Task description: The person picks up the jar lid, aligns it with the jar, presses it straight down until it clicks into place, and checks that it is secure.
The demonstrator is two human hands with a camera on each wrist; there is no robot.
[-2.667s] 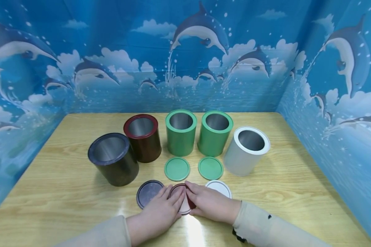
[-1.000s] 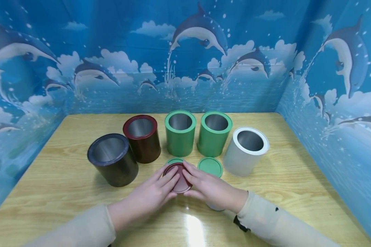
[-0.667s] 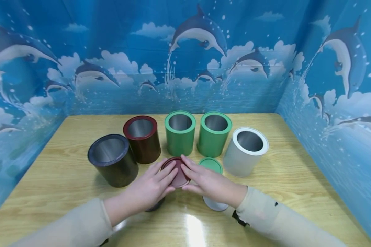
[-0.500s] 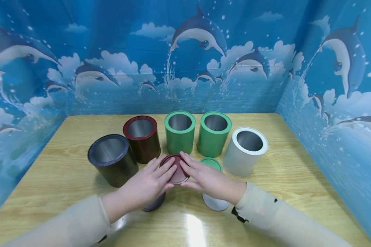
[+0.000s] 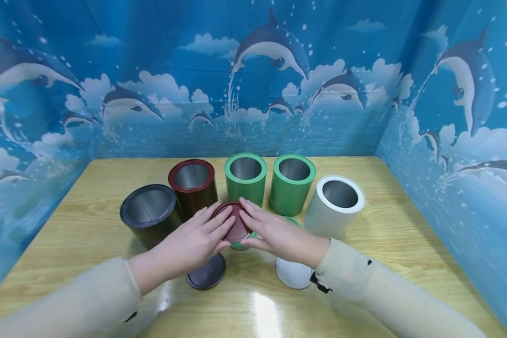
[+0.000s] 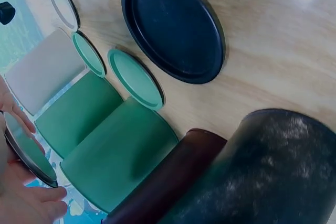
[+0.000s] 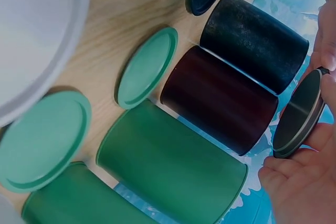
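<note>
Dark-red round metal lid (image 5: pixel 235 227) is held up off the pale wooden worktop (image 5: pixel 388 234) between both hands, just in front of the dark-red open cylindrical tin (image 5: pixel 193 186) and a little to that tin's right. The left hand (image 5: pixel 188 245) pinches the lid's left edge with thumb below and curled fingers on top; the right hand (image 5: pixel 274 235) pinches its right edge the same way, and the wrist views show the lid edge-on between fingertips. Left of the dark-red tin stands a black open cylindrical tin (image 5: pixel 150 217), touching it or nearly so. To the dark-red tin's right stand two green open cylindrical tins (image 5: pixel 246 179) (image 5: pixel 291 184) side by side, then a white open cylindrical tin (image 5: pixel 335 206). In front of the dark-red tin, under the hands, lie a black round lid (image 5: pixel 207 275), a white round lid (image 5: pixel 292 273) and two green round lids (image 7: pixel 146 68) (image 7: pixel 42 139), all flat on the worktop.
</note>
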